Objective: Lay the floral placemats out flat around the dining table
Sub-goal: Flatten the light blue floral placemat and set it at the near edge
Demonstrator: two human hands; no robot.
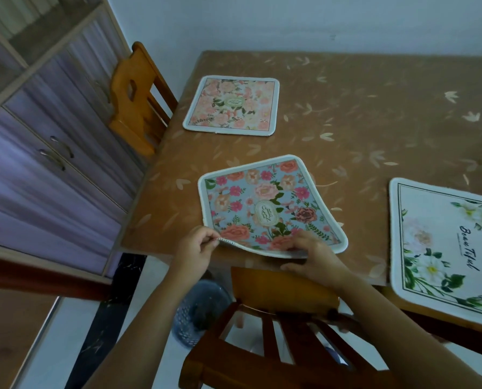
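A blue floral placemat [270, 203] lies askew near the front edge of the brown dining table [360, 113], its near edge lifted. My left hand [196, 248] pinches the mat's near left corner. My right hand [312, 255] holds the near edge, fingers on top and thumb below. A pink floral placemat [231, 105] lies flat at the far left by a chair. A white floral placemat [444, 242] lies flat at the right, overhanging the front edge slightly.
A wooden chair [133, 99] stands at the table's left side. Another chair [276, 327] is pushed in right under my hands. A purple-fronted cabinet [46, 141] fills the left. A blue basket [200, 313] sits on the floor under the table edge.
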